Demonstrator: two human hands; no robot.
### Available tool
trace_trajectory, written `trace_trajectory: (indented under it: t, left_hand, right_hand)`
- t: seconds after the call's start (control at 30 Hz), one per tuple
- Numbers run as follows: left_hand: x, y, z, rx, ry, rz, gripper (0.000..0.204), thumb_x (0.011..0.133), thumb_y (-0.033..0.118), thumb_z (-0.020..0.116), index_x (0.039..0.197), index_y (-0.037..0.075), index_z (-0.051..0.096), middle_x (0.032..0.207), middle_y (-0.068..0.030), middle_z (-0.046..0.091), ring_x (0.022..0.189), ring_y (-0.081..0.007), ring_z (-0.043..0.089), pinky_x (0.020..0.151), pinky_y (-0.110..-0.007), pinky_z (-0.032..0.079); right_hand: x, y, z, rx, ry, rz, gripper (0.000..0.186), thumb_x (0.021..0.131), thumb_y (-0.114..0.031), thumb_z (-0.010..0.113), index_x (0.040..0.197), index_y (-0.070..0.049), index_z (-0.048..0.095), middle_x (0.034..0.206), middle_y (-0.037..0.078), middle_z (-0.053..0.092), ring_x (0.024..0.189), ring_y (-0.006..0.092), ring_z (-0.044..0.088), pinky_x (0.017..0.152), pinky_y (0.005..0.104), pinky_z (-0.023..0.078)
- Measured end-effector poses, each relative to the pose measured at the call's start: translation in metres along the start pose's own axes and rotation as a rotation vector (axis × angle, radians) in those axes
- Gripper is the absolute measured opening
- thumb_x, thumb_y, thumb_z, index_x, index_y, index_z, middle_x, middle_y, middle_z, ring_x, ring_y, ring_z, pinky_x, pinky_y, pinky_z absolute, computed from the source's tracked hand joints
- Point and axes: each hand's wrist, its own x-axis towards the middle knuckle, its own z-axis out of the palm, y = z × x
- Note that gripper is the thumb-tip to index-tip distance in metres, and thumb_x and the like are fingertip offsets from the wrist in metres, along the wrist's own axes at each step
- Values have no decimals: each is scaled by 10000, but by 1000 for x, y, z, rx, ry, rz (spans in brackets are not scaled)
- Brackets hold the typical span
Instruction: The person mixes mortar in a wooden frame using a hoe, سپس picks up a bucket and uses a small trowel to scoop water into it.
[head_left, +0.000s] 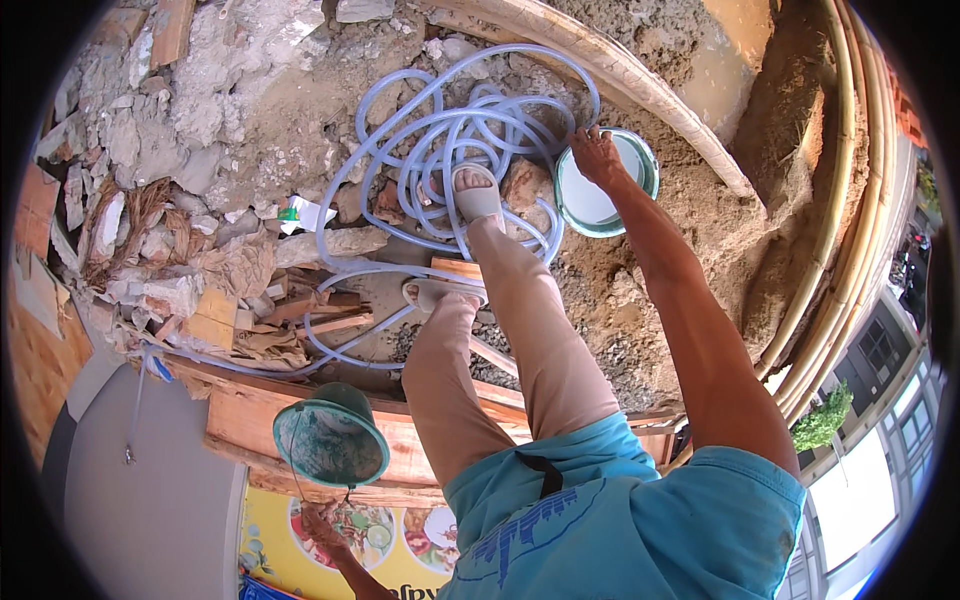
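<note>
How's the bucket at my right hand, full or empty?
Not empty: the green bucket holds what looks like pale liquid, a whitish surface inside. How full, I cannot tell.

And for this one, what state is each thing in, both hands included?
Left hand: closed, holding the handle of the left green bucket
Left green bucket: hanging by its handle, whitish residue inside, no liquid visible
Right hand: at the right green bucket's rim, grip unclear
Right green bucket: holding pale liquid
Clear bluish hose: in loose, tangled loops
Slide sandals: worn
Rubble: broken, heaped
</note>
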Motion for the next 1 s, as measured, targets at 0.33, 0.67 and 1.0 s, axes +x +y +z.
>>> trace_trajectory:
  t: [0.33, 0.67, 1.0]
  left_hand:
    - [20, -15, -13, 31, 31, 25, 312, 903, 333, 473, 810, 37, 511, 726, -59, 516, 653, -210, 579, 650, -311, 468]
    - [31, 30, 8, -6, 23, 77, 314, 883, 318, 467, 767, 29, 502, 669, -45, 490, 669, -202, 575, 727, -355, 498]
    - [36, 71, 2, -31, -18, 265, 273, 862, 298, 476, 758, 47, 494, 746, -71, 536, 687, -208, 581, 781, -330, 449]
  right_hand:
    - [-21, 38, -22, 113, -209, -113, 171, 760, -88, 537, 870, -119, 664, 864, 113, 664, 894, 284, 637, 782, 423, 491]
    - [-124, 40, -9, 339, -287, -133, 127, 757, -92, 520, 742, -109, 644, 752, 115, 664, 719, 255, 657, 662, 377, 539]
    - [-176, 40, 7, 120, -94, -177, 173, 853, -157, 464, 699, -85, 495, 557, 24, 464, 507, 142, 505, 467, 275, 432]
